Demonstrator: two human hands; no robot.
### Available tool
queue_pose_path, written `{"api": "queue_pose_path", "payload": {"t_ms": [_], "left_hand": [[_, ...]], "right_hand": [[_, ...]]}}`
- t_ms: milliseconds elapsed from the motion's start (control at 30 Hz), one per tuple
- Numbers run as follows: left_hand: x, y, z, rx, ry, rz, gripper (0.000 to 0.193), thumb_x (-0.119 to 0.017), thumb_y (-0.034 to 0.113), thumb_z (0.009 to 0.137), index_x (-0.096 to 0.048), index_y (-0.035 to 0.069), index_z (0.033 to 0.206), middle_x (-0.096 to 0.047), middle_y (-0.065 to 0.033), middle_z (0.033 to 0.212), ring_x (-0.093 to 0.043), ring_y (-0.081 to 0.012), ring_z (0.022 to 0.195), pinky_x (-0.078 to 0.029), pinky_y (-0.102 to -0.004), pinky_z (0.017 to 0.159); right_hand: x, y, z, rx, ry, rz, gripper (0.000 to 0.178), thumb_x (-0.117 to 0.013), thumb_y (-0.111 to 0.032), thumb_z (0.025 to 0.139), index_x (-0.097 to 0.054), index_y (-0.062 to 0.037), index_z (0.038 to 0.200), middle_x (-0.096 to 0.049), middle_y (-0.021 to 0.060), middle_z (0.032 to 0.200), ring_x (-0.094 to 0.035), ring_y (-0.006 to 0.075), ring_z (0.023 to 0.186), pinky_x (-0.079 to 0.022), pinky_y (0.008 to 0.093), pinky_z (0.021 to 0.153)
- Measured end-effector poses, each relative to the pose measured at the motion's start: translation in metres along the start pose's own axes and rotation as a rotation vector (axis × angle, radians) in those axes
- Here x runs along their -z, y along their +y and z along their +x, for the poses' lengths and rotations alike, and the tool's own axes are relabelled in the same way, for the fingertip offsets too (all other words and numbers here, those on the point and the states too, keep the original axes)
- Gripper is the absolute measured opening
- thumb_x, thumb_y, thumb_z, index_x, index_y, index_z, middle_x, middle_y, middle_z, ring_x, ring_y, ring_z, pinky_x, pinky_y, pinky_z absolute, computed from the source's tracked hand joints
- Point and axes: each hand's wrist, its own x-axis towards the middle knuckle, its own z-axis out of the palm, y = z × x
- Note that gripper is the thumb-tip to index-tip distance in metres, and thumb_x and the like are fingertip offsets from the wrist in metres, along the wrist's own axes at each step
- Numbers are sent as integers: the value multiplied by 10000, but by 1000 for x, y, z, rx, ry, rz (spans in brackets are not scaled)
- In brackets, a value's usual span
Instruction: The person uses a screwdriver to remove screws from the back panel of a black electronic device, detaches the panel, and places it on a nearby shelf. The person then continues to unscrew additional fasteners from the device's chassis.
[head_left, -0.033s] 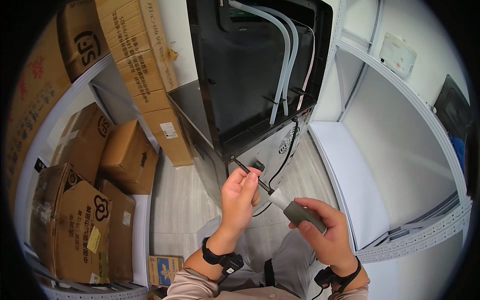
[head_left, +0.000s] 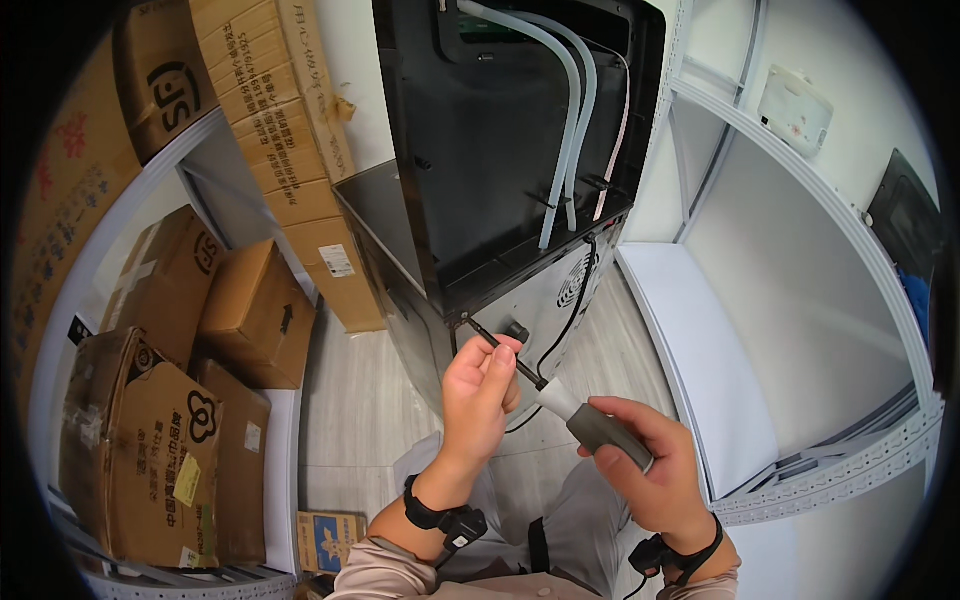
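Note:
A screwdriver (head_left: pixel 603 430) with a grey and white handle slants up and left toward a tall black and silver appliance (head_left: pixel 480 190). My right hand (head_left: pixel 655 460) is wrapped round its handle. Farther up, my left hand (head_left: pixel 482 390) pinches the dark shaft between thumb and fingers. The tip meets a small screw (head_left: pixel 465 316) at the lower left corner of the black back section, though its exact seating is too small to make out. Pale tubes (head_left: pixel 572 120) run down inside that section. Below, the silver panel bears a round vent (head_left: pixel 577 280) and a black cable (head_left: pixel 575 330).
On the left, a metal shelf (head_left: pixel 285 480) holds several cardboard boxes (head_left: pixel 262 315). A tall carton (head_left: pixel 300 200) leans behind the appliance. White shelving (head_left: pixel 700 370) stands close on the right. A small blue and brown box (head_left: pixel 332 540) lies on the floor by my left arm.

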Motion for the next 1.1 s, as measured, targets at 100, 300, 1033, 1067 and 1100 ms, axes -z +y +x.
{"api": "queue_pose_path", "payload": {"t_ms": [100,300,1033,1067,1100], "left_hand": [[1,0,0,4,-12,-28,185,-508,218,1014,-542,36,1001,-328,74,590,-245,-34,483,-213,-232,464],[-1,6,-3,54,-11,-15,277,-472,290,1025,-544,51,905,-312,70,590,-239,-40,498,-210,-231,468],[-4,3,-5,75,-69,-97,348,-483,309,1030,-491,61,786,-335,53,611,-245,-42,501,-206,-236,461],[-5,3,-5,77,-67,-94,349,-482,310,1030,-490,60,786,-336,53,611,-245,-42,501,-207,-236,461],[-5,3,-5,79,-64,-89,350,-481,311,1030,-490,59,786,-338,53,612,-245,-42,501,-208,-236,461]], "right_hand": [[-1,-5,1,118,42,-176,390,-686,-78,822,-604,21,1190,-703,127,920,-677,150,796,-525,278,702],[-11,-24,4,311,70,-547,446,-717,-31,720,-627,12,1155,-649,132,761,-637,245,592,-507,305,547],[-19,-29,2,283,60,-618,399,-723,-103,797,-590,41,1145,-628,144,706,-602,289,538,-467,356,474],[-19,-29,3,283,60,-630,400,-724,-104,796,-591,37,1147,-620,139,695,-592,284,527,-458,358,465],[-19,-29,3,283,60,-641,401,-725,-105,795,-592,32,1148,-612,135,683,-581,279,516,-449,360,456]]}}
